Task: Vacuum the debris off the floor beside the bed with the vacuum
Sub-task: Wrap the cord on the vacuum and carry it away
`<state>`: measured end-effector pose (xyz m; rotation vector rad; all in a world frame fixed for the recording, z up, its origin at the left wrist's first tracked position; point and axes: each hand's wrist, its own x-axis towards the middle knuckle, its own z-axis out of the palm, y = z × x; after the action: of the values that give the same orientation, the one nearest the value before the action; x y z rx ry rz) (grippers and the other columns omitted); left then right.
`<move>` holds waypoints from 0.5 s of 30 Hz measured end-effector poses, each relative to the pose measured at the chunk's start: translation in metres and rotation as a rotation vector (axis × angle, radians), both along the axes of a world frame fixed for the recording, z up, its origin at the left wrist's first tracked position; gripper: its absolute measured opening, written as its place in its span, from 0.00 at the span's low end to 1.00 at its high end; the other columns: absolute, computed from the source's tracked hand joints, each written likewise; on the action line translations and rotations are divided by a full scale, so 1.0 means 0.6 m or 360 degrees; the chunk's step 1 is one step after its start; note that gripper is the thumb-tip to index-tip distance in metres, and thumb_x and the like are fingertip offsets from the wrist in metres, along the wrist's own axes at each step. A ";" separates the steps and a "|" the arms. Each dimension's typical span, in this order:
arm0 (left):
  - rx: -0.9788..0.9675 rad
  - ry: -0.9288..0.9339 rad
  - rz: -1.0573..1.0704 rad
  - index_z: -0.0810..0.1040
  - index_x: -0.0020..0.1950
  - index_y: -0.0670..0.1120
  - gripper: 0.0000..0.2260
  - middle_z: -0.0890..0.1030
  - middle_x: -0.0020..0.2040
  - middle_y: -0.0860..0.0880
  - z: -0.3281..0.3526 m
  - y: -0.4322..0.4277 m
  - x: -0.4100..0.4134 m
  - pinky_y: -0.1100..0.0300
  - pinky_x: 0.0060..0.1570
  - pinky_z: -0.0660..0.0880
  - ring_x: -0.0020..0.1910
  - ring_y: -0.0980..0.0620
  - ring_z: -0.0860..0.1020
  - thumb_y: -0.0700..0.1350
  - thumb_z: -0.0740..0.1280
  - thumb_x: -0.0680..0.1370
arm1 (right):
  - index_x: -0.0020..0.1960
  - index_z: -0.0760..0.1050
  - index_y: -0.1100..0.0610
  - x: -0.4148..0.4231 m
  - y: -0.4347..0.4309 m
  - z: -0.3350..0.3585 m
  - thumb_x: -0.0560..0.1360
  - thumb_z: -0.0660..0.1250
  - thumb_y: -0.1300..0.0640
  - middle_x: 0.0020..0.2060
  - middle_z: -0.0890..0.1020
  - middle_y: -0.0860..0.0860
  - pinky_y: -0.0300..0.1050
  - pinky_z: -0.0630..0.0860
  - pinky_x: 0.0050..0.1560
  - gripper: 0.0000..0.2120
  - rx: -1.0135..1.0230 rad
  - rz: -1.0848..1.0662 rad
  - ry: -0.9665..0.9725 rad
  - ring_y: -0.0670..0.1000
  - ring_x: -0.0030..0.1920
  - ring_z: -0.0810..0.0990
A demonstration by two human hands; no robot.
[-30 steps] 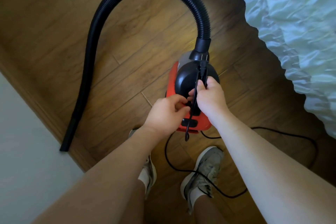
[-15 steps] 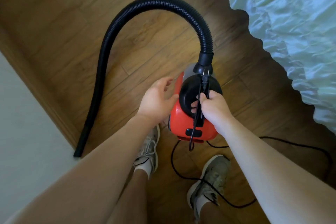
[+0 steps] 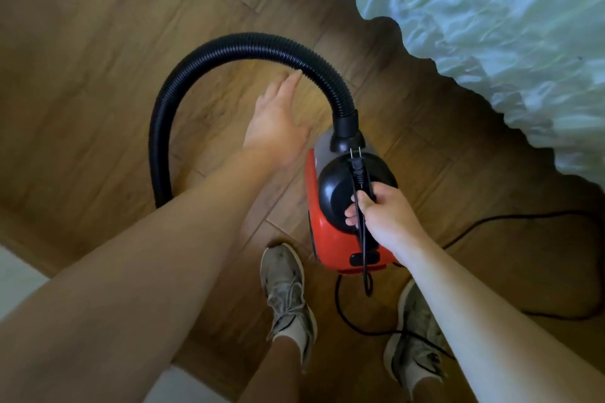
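A small red and black vacuum point(image 3: 322, 232) hangs above the wooden floor. My right hand point(image 3: 379, 213) grips its black top handle and the power plug point(image 3: 358, 170) with its cord, prongs pointing away from me. A black ribbed hose point(image 3: 203, 65) arches from the vacuum's front up and over to the left; its lower end is hidden behind my left forearm. My left hand point(image 3: 278, 121) reaches forward with straight fingers under the hose arch, fingertips close to the hose, holding nothing. No debris is visible on the floor point(image 3: 114, 42).
The bed with a pale blue ruffled cover point(image 3: 491, 26) fills the upper right. The black power cord point(image 3: 523, 222) loops over the floor at the right and between my two sneakers point(image 3: 288, 298). A pale wall with a wooden skirting point(image 3: 19, 271) runs along the left.
My left hand has left the vacuum body and stretched forward toward the hose. The right hand keeps its grip on handle and plug. The hose arch now sits lower and closer in view.
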<state>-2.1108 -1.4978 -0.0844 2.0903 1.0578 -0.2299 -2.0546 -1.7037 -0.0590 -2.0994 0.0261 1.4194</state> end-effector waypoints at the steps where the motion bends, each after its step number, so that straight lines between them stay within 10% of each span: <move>1: 0.0024 -0.0011 -0.0029 0.54 0.82 0.53 0.38 0.57 0.82 0.50 -0.001 0.011 0.008 0.50 0.79 0.53 0.80 0.47 0.54 0.42 0.71 0.78 | 0.50 0.78 0.57 0.000 0.000 -0.001 0.84 0.58 0.58 0.39 0.86 0.56 0.53 0.82 0.53 0.11 0.0003 -0.0001 -0.0009 0.52 0.40 0.87; 10: 0.0441 -0.0052 -0.0226 0.65 0.78 0.48 0.33 0.64 0.72 0.45 -0.023 0.066 0.035 0.50 0.73 0.63 0.71 0.44 0.63 0.44 0.73 0.74 | 0.49 0.78 0.58 -0.002 0.009 -0.005 0.84 0.60 0.58 0.38 0.85 0.56 0.57 0.82 0.53 0.10 -0.0004 -0.0010 -0.0014 0.53 0.38 0.87; 15: 0.0515 0.0119 -0.0316 0.62 0.79 0.52 0.37 0.55 0.82 0.46 -0.031 0.088 0.058 0.38 0.78 0.42 0.82 0.43 0.48 0.43 0.73 0.73 | 0.47 0.79 0.57 -0.001 0.009 -0.008 0.83 0.60 0.57 0.36 0.86 0.54 0.60 0.81 0.53 0.11 -0.0007 0.0008 -0.0001 0.52 0.38 0.86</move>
<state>-2.0759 -1.4452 -0.1033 2.4997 0.9819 -0.2488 -2.0552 -1.6981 -0.0636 -2.1049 0.0241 1.4230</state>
